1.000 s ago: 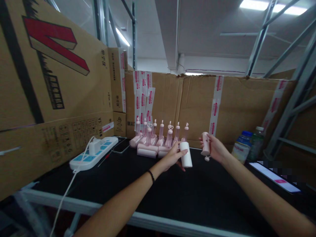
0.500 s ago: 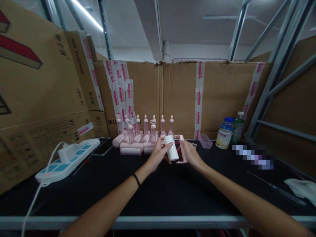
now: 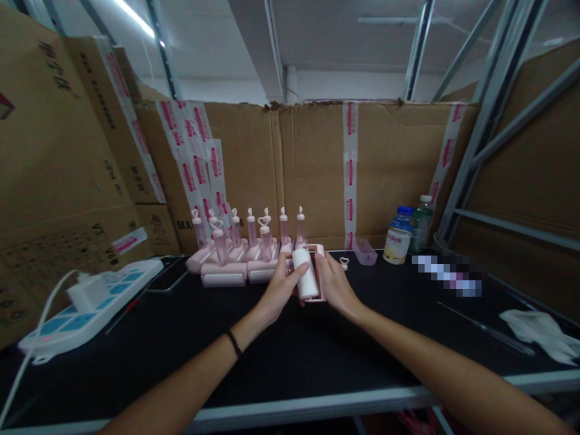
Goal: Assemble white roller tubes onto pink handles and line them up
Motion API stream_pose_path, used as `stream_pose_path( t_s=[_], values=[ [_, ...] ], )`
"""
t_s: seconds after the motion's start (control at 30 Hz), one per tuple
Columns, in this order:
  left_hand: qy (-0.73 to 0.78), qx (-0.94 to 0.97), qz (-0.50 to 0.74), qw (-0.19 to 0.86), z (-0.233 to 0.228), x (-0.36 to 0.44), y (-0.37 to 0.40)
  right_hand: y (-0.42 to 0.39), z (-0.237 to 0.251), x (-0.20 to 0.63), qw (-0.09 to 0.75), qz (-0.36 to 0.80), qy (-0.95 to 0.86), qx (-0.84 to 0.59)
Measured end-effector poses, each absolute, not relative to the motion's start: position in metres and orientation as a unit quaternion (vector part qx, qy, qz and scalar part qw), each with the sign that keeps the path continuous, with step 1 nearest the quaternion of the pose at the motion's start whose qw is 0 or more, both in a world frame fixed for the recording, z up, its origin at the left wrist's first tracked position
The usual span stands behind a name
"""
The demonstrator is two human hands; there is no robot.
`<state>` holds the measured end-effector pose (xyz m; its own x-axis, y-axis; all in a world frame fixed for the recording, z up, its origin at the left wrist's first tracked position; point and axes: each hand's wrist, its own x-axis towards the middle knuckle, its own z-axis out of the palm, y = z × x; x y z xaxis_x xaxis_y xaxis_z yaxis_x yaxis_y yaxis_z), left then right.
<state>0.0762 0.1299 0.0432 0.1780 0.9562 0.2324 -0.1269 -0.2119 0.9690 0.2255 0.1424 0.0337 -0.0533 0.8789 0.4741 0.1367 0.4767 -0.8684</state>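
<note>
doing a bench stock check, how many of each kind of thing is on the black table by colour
Pink standing rollers: about 8, some overlap
Pink frame in right hand: 1
White roll in left hand: 1
Bottles: 2
White power strip: 1
Pink tray: 1
White cloth: 1
Total: about 15

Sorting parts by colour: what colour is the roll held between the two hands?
White, set in a pink frame; the roll shows best in the head view.

White roll (image 3: 306, 279) in a pink frame (image 3: 319, 272) between the hands; pink rollers (image 3: 235, 254) left of them; black tabletop (image 3: 317, 344) beneath
</note>
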Motion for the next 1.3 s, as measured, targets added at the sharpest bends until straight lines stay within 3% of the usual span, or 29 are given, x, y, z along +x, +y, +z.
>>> stream_pose_path(
  t_s=[0.43, 0.67, 1.3],
  values=[
    [0.357, 0.687, 0.525, 0.355, 0.049, 0.071, 0.132, 0.141, 0.037, 0.212, 0.646, 0.362, -0.569, -0.358],
    [0.324, 0.742, 0.481, 0.337, 0.058, 0.071, 0.138, 0.145, 0.034, 0.211, 0.699, 0.335, -0.534, -0.337],
    [0.318, 0.797, 0.433, 0.277, 0.055, 0.070, 0.141, 0.136, 0.038, 0.210, 0.690, 0.270, -0.533, -0.408]
  ],
)
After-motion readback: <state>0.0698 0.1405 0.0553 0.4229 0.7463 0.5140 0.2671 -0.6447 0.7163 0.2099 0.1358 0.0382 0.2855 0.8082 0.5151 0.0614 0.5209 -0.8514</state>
